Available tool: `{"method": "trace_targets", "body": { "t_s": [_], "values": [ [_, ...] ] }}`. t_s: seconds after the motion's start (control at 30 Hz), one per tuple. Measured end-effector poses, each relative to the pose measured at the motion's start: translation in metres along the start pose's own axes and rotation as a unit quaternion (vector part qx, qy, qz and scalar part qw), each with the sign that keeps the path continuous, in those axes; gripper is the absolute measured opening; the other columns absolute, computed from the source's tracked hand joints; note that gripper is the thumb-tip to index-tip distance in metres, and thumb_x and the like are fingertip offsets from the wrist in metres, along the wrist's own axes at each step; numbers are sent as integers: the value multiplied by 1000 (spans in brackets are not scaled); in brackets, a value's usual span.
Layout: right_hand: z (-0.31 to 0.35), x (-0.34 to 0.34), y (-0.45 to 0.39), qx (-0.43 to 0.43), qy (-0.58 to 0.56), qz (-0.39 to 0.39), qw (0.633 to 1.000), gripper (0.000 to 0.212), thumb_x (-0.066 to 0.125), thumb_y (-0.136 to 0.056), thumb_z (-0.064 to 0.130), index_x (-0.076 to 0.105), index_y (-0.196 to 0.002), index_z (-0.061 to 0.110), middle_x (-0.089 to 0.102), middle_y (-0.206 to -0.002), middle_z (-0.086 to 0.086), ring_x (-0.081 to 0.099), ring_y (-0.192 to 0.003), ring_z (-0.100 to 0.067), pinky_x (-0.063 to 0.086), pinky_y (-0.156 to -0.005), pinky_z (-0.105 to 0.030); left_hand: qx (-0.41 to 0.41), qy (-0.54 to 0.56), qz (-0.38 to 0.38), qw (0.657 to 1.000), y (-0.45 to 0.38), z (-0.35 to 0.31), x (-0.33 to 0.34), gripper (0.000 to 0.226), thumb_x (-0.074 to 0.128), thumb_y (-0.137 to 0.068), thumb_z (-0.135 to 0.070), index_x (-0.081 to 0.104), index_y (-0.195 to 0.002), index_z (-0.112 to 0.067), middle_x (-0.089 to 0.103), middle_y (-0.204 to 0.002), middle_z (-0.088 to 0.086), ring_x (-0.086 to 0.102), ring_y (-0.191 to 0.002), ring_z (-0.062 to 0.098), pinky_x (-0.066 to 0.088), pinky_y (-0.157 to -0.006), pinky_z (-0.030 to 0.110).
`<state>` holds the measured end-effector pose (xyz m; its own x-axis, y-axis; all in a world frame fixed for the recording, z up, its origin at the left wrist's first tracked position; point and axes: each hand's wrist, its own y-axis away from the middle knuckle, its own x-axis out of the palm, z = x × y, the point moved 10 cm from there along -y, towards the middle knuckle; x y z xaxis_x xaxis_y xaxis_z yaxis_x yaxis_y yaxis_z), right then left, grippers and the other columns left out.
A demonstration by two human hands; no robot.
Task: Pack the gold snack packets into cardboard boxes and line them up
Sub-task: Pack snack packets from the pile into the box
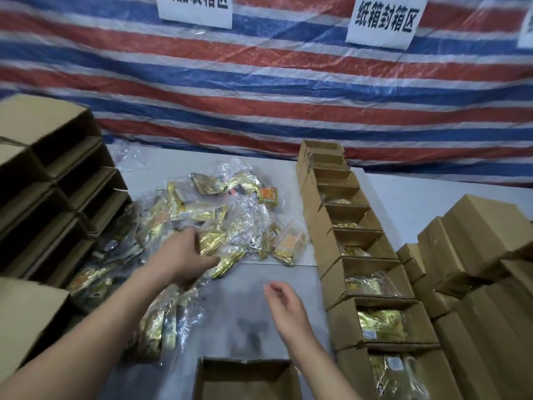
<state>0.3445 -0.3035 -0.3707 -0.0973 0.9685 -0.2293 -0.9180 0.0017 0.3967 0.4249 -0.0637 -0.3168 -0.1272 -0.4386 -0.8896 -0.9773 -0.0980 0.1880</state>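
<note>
At 6 o'clock, nearest the camera, an open cardboard box (245,379) sits on the grey table (251,298), its inside bare as far as the frame shows. The right hand (284,306) hovers just beyond it, above the bare table, fingers loosely curled and holding nothing. The left hand (184,255) reaches toward 11 o'clock into the heap of gold snack packets (202,226), its fingers curled among the packets and crinkled clear plastic wrap (248,215) — whether it actually grips one is hard to tell, since the fingertips are buried in the film. The two hands are well apart.

The heap spreads from 8 o'clock, near the left forearm, up to 12 o'clock, where one orange-faced packet (267,194) lies at its far edge. The plastic film tangles over most of it and hides many packets.

From 5 o'clock up to 1 o'clock runs a row of open boxes (354,226), touching end to end; the nearer ones show gold packets inside, the farthest are too small to judge. At 3 o'clock stands a stack of closed cartons (476,241). At 9 o'clock, a stack of open empty boxes (72,183) lies on its side, crowding the heap's left edge.

Farthest back hangs a red, white and blue striped tarp (259,82) with two paper signs (385,20) — printed in black characters.
</note>
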Motion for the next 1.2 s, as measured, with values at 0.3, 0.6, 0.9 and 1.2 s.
{"method": "trace_targets", "body": {
  "t_s": [0.3,0.6,0.9,1.2],
  "values": [
    [112,27,35,-116,-279,202,932,102,78,-61,72,44,-145,26,60,-138,-3,55,-129,-17,50,-101,-33,91,348,-40,932,93,-114,-40,47,55,-80,-69,49,-112,-37,63,-99,-16,61,-89,-2,48,-75,19],
    [98,-2,64,-110,-277,188,936,70,84,-66,29,58,-131,23,72,-111,-9,69,-87,-22,58,-72,-35,138,228,-47,963,111,-124,-36,91,-6,-85,-74,63,-116,-25,54,-128,-1,44,-127,20,29,-104,36],
    [3,4,72,-90,58,214,971,57,77,-77,24,55,-125,45,63,-120,29,60,-108,10,44,-87,-8,-33,159,175,971,167,33,163,53,42,-101,-42,31,-149,-21,40,-150,2,39,-137,16,29,-112,26],
    [-71,48,86,-23,252,354,900,31,67,-80,19,73,-108,31,62,-73,18,54,-69,3,43,-69,-15,-60,241,98,964,177,49,174,20,35,-105,-30,49,-118,-23,62,-111,2,59,-102,17,46,-90,27]
  ]
}}
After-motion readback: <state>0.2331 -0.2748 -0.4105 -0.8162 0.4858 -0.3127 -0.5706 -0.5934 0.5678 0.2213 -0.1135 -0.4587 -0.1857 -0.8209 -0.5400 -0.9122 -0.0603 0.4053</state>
